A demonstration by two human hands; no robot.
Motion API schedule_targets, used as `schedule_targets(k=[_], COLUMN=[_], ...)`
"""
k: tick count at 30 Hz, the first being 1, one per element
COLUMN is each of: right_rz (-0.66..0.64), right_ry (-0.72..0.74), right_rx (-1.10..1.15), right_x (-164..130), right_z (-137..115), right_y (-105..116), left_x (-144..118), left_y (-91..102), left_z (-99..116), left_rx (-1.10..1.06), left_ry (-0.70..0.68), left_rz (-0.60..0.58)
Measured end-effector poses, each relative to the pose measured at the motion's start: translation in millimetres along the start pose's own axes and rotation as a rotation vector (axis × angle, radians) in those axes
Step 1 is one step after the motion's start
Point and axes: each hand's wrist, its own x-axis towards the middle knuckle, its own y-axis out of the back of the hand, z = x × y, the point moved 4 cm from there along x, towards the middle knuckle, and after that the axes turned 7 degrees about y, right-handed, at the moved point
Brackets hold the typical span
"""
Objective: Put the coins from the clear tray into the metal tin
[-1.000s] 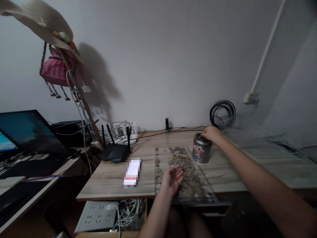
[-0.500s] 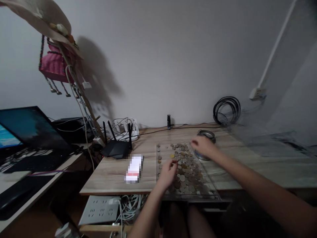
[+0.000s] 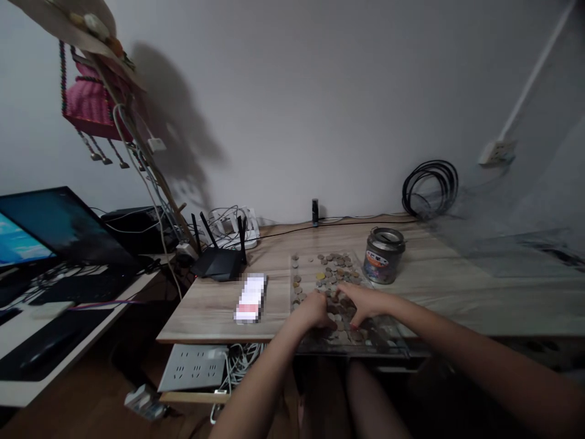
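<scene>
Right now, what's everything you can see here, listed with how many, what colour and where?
coins: many, silver and brown, spread on the clear tray
clear tray: one, at the desk's front edge
tin: one, silver, right of the coins
router: one, black, left on the desk
cable coil: one, black, on the wall
laptop: one, dark, far left
left hand: on the coins
right hand: on the coins

Dim, grainy room; wide-angle bending at edges, soft shadow on wall.
</scene>
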Motion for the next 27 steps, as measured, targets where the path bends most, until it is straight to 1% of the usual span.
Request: schedule_targets(k=[2, 3, 6, 8, 12, 14, 16, 20, 23, 24, 26, 27], right_rz=[-0.013, 0.0, 0.095, 0.114, 0.094, 0.1, 0.071, -0.032, -0.039, -0.032, -0.026, -0.046], right_ry=[-0.034, -0.025, 0.037, 0.037, 0.01, -0.013, -0.036, -0.02, -0.016, -0.018, -0.003, 0.018], right_rx=[0.013, 0.017, -0.008, -0.032, -0.042, -0.04, -0.008, 0.094, 0.124, 0.135, 0.183, 0.223], right_x=[-5.5, -9.1, -20.1, -24.4, -21.7, -17.2, -12.5, -8.8, -13.2, -15.6, -21.0, -23.5], right_z=[0.2, -0.3, -2.4, -2.7, -6.5, -9.2, -11.2, -13.9, -12.8, -12.0, -11.2, -11.7], right_y=[-6.2, -9.1, -12.9, -12.9, -6.8, -2.3, -1.1, -7.4, -13.0, -14.7, -18.3, -20.7], left_x=[0.1, -0.8, -5.4, -8.9, -12.1, -11.9, -11.1, -9.7, -9.7, -9.8, -9.9, -9.9], left_y=[-0.2, -1.0, -5.7, -9.1, -12.7, -13.1, -12.3, -9.7, -11.2, -11.9, -12.7, -12.9], left_z=[1.4, 2.8, 8.2, 10.9, 11.0, 11.1, 12.3, 15.1, 17.1, 17.1, 15.5, 14.2], left_rx=[0.011, 0.016, 0.012, 0.004, 0.028, 0.009, -0.029, -0.012, 0.02, 0.02, 0.011, 0.001], left_ry=[-0.012, -0.029, -0.093, -0.116, -0.072, -0.063, -0.065, -0.039, -0.062, -0.074, -0.078, -0.072], left_rz=[-0.022, -0.029, -0.031, -0.011, 0.045, 0.032, 0.008, -0.029, -0.073, -0.072, -0.035, -0.009])
